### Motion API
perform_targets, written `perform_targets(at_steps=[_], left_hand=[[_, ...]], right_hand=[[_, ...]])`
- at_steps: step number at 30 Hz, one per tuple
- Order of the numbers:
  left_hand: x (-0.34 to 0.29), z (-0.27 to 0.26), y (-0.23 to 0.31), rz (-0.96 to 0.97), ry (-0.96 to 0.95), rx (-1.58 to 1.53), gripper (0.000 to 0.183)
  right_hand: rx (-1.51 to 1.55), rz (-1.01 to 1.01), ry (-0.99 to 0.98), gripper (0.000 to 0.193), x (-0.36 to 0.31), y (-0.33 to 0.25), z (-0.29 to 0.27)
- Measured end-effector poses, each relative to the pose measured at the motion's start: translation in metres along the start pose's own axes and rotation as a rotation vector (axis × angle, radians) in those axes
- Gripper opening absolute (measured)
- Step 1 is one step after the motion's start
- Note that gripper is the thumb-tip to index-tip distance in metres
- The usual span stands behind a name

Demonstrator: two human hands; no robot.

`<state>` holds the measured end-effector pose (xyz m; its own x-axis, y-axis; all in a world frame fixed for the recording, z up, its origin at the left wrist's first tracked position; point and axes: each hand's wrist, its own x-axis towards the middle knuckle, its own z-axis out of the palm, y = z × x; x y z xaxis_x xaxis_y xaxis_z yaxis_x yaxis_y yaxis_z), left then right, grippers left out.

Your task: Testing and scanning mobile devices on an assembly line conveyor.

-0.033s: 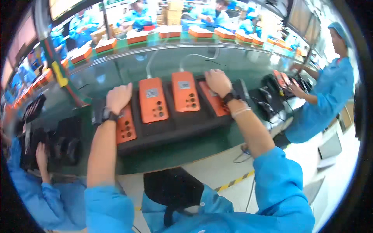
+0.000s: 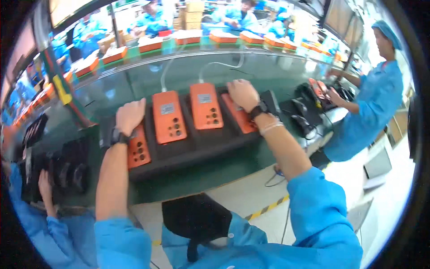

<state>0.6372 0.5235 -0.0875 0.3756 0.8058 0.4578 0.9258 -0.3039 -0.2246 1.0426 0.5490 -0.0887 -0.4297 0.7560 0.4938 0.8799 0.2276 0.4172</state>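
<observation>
Currently, in the head view, the left hand (image 2: pixel 130 117) rests at nine o'clock over the left phone (image 2: pixel 139 151), and the right hand (image 2: pixel 244 95) at one o'clock over the right phone (image 2: pixel 240 117). Both hands' fingers curl downward; whether they grip, I cannot tell. Two cabled phones (image 2: pixel 169 117) lie between, toward ten and eleven, on a black tray (image 2: pixel 192 145).

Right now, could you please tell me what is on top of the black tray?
Four orange phones lie on the black tray, camera sides up; the left hand and right hand partly cover the outer two. What those hands hide cannot be seen.
</observation>
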Motion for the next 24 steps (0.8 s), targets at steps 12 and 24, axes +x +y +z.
perform_targets(at_steps=[12,24], left_hand=[[0.004,-0.005,0.015,-0.220,-0.136,-0.181,0.036],[0.004,-0.010,0.020,-0.307,-0.130,-0.290,0.049]], right_hand=[[0.435,0.188,0.018,0.042,0.001,-0.008,-0.010],[0.418,0.153,0.064,0.043,-0.001,-0.002,0.002]])
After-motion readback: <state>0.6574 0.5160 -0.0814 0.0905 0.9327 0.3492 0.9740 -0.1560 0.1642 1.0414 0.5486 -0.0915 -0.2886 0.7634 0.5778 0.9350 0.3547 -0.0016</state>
